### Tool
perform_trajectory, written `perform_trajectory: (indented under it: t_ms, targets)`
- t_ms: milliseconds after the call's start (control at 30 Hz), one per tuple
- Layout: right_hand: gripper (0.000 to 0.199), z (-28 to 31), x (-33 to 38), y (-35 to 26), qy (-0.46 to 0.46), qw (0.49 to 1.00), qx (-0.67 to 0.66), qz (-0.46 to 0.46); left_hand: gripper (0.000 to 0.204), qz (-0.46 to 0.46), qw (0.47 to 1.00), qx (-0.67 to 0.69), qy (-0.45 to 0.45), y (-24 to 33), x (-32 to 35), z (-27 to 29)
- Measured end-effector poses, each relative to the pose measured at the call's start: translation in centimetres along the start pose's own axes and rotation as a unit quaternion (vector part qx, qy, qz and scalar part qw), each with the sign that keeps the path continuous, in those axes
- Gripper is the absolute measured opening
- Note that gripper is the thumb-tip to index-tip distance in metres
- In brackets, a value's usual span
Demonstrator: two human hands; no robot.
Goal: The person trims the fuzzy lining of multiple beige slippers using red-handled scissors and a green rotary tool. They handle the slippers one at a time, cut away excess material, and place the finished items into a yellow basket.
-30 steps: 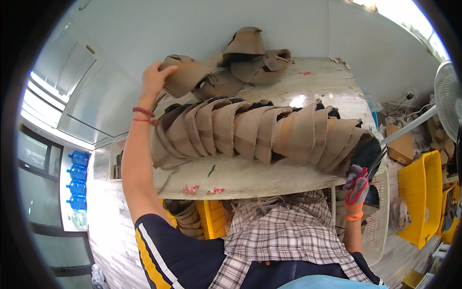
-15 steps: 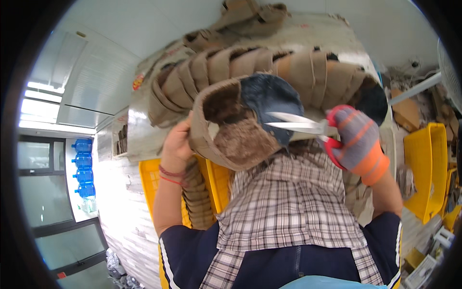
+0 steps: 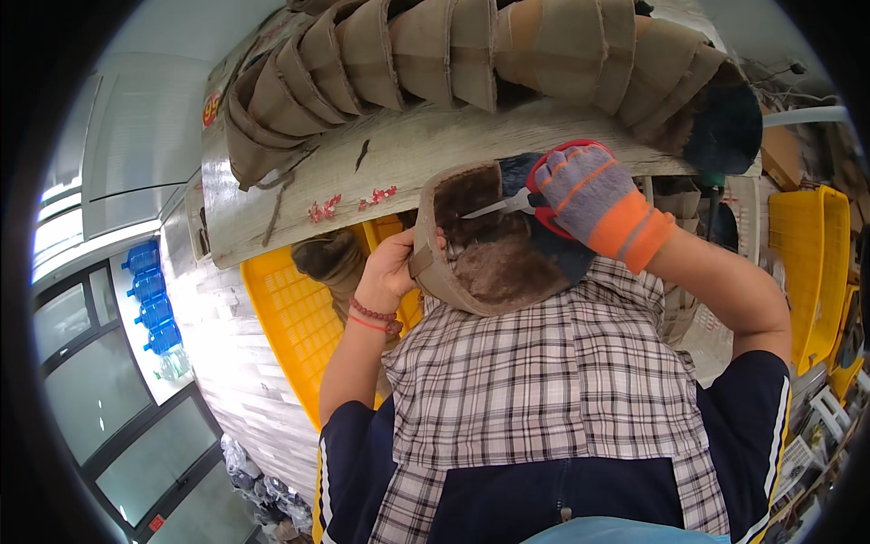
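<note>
My bare left hand point(image 3: 391, 267) grips the edge of a fur-lined boot upper point(image 3: 494, 276), tan outside with brown fur inside and a dark blue part at its right. The fingers wrap over the rim, partly hidden. My right hand point(image 3: 594, 195), in a grey and orange knitted glove, is closed round the red handles of a pair of scissors point(image 3: 498, 208). The blades point left into the upper's opening, over the fur. They look close together; whether they touch the lining I cannot tell. Both hands are in front of my checked apron point(image 3: 544, 372).
A long row of nested tan boot uppers point(image 3: 426, 59) lies across the worn table point(image 3: 335, 181). A yellow crate point(image 3: 290, 299) holding another stack stands below the table's left part. Another yellow crate point(image 3: 807, 272) is at the right. Blue water bottles point(image 3: 154, 295) stand far left.
The scissors have moved left from beside the upper into its opening, and their spread blades have come together. The upper has shifted slightly right. My view has tilted, so the table row appears higher.
</note>
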State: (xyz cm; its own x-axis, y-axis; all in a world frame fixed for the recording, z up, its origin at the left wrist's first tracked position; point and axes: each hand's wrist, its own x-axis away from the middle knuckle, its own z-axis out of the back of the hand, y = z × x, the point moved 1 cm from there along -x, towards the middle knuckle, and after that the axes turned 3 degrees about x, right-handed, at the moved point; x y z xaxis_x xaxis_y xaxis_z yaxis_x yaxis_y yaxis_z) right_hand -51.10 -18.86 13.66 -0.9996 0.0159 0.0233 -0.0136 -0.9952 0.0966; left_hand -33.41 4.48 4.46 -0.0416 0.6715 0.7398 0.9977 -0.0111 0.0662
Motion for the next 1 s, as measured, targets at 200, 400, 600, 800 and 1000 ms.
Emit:
perform_trajectory:
  t_ms: [200, 400, 600, 800, 1000]
  targets:
    - [0.025, -0.5, -1.0, -0.1, -0.027, 0.999, 0.019, 0.008, 0.018, -0.005, 1.0, -0.006, 0.028, 0.1, -0.3, 0.0]
    - [0.024, -1.4, -1.0, 0.1, 0.023, 0.998, 0.048, 0.042, 0.018, 0.011, 1.0, 0.01, 0.011, 0.3, -0.6, 0.2]
    - [0.02, -1.4, -1.0, 0.2, 0.044, 0.997, 0.035, 0.052, 0.019, 0.02, 0.999, 0.026, -0.01, 0.2, -0.9, 0.5]
    - [0.022, -1.1, -1.0, 0.9, -0.015, 0.999, 0.041, 0.024, 0.021, 0.021, 1.0, 0.017, -0.016, 0.1, -0.9, 0.1]
    - [0.027, -0.4, -0.8, 1.0, 0.023, 0.997, 0.064, 0.036, 0.021, 0.026, 0.999, 0.024, -0.012, 0.1, -1.0, 0.1]
